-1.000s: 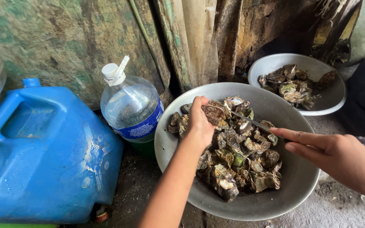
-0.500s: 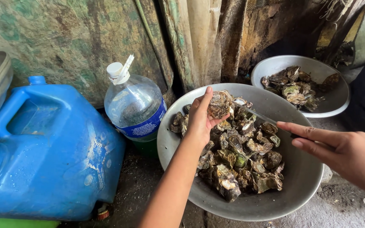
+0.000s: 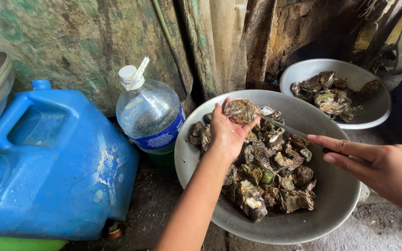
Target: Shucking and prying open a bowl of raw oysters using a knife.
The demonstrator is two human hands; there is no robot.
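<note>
- Rolled over now: my left hand (image 3: pixel 226 132) has turned palm-up since half a second ago, and the oyster (image 3: pixel 240 110) it lifted sits cradled at the fingertips, above the far side of the heap.
- Left fingers are curled under and around that oyster, clamped on its rough, rounded, brown-grey shell; I see a crusty, ridged face turned up to the camera.
- My right hand (image 3: pixel 380 169) comes in from the right, index finger stretched straight along the knife (image 3: pixel 287 128); its fingers are closed around the handle, which is mostly hidden.
- Thin metal blade, narrow and flat, its tip just beside the held oyster; I can't tell if it touches.
- Beneath both hands, the big metal basin (image 3: pixel 189 153), dull grey, round, scuffed, carries a pile of oysters (image 3: pixel 271 179), jagged, muddy, greenish-brown, some showing pale pearly insides.
- Second round bowl (image 3: pixel 373 118) behind it to the right, paler, with a smaller cluster of shells.
- Left of the basin, a clear plastic bottle (image 3: pixel 149 116) with a white cap and blue label, upright.
- Further left, a bulky blue plastic jug (image 3: pixel 56 162), glossy, scratched, water-beaded.
- Against the earlier frame, the blade has barely shifted; the oyster sits a touch higher and flatter.
</note>
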